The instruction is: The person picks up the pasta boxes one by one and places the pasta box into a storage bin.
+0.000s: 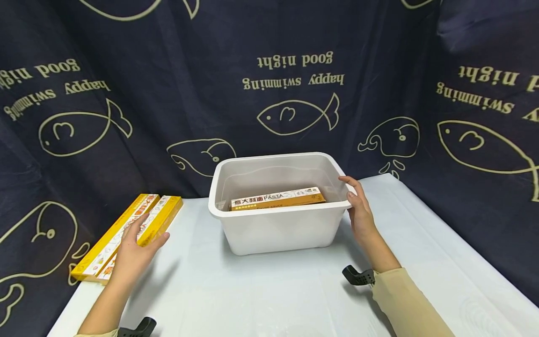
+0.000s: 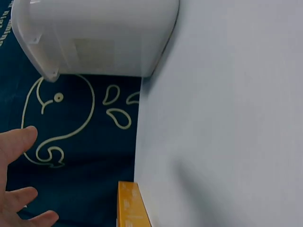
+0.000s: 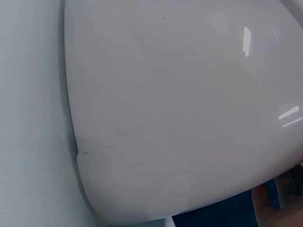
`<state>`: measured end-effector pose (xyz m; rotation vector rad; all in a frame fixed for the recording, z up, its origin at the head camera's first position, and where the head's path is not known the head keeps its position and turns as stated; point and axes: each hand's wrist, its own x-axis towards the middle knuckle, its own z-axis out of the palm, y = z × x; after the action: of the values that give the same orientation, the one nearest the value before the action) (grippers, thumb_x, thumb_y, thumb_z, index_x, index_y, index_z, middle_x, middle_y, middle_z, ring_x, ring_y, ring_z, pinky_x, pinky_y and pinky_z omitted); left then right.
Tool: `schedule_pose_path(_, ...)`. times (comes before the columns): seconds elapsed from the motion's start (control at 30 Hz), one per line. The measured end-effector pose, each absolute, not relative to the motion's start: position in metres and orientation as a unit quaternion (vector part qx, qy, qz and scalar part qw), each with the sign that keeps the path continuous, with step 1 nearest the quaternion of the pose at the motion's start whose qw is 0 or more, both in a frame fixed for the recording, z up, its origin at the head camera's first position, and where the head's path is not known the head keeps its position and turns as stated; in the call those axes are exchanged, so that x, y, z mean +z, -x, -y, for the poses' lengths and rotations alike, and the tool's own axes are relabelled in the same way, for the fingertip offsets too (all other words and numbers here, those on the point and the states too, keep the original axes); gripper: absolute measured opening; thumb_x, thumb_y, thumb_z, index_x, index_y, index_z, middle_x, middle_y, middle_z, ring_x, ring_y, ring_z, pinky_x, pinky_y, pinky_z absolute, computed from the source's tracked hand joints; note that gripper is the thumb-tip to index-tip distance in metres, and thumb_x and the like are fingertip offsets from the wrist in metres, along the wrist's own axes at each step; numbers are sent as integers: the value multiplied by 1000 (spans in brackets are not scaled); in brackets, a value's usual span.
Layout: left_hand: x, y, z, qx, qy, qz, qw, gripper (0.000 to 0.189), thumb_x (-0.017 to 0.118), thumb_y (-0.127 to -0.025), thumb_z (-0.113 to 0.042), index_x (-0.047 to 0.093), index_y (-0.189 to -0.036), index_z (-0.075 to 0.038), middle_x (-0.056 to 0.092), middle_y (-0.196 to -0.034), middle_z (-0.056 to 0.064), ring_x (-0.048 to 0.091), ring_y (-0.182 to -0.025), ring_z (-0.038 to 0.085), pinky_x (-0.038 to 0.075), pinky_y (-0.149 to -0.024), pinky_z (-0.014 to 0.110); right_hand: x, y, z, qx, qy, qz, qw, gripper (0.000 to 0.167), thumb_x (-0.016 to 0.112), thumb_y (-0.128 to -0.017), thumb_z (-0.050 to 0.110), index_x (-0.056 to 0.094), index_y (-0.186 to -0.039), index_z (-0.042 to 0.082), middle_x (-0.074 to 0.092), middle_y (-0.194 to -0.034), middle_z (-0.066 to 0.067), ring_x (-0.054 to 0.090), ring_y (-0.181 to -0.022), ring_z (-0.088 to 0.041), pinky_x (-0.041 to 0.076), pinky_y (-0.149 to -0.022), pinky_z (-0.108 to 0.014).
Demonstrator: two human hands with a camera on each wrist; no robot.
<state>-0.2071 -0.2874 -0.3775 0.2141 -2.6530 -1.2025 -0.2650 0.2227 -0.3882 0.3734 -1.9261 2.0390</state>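
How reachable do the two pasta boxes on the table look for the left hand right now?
Quite likely yes: the left hand is empty and close by the boxes, with nothing visible between them. The tub stands off to one side.

Head view: bright light is casting soft shadows on the white table (image 1: 261, 295), near left. Right wrist view: dimmer; glare streaks are glinting off the white plastic tub (image 3: 165, 104).
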Motion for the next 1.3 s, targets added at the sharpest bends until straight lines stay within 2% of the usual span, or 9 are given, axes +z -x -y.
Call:
schedule_pose_path(0.2,-380,205,300,-401,-102,905,93,87,66,-93,-41,16,-161,-19,10,-166,25,13,-150,50,22,-113,70,-388,265,-223,712,-126,673,154,51,38,-98,34,38,-147,19,33,-153,4,34,-136,-17,22,-113,-43)
schedule_pose_path(0.43,-384,203,309,-395,-141,905,67,91,67,-92,-40,12,-162,-21,7,-165,26,15,-149,52,22,-115,68,-388,265,-222,714,-128,672,152,51,37,-98,33,38,-146,19,33,-152,4,34,-136,-19,24,-110,-38)
schedule_pose_path(0.77,-398,200,321,-363,-179,909,96,92,69,-90,-36,15,-161,-13,18,-157,35,18,-141,58,25,-109,66,-388,264,-222,711,-130,673,155,51,35,-98,33,38,-147,18,33,-152,3,34,-136,-20,24,-110,-37)
schedule_pose_path(0.87,-402,199,324,-366,-198,904,99,94,70,-89,-37,14,-161,-12,19,-157,36,18,-140,58,25,-108,66,-388,265,-222,711,-132,673,156,51,35,-98,33,38,-147,18,34,-152,3,35,-135,-20,24,-109,-36)
schedule_pose_path(1.07,-412,197,329,-355,-215,904,107,94,70,-88,-41,17,-160,-11,20,-155,37,17,-138,60,18,-102,71,-390,265,-223,715,-135,667,158,51,36,-98,32,37,-147,17,35,-151,2,36,-134,-21,25,-108,-35)
schedule_pose_path(1.3,-417,191,331,-331,-240,904,122,87,67,-90,-41,23,-157,-6,32,-147,34,26,-131,61,21,-96,70,-391,266,-223,716,-139,665,158,52,37,-98,33,37,-147,16,36,-150,3,37,-133,-19,25,-108,-37)
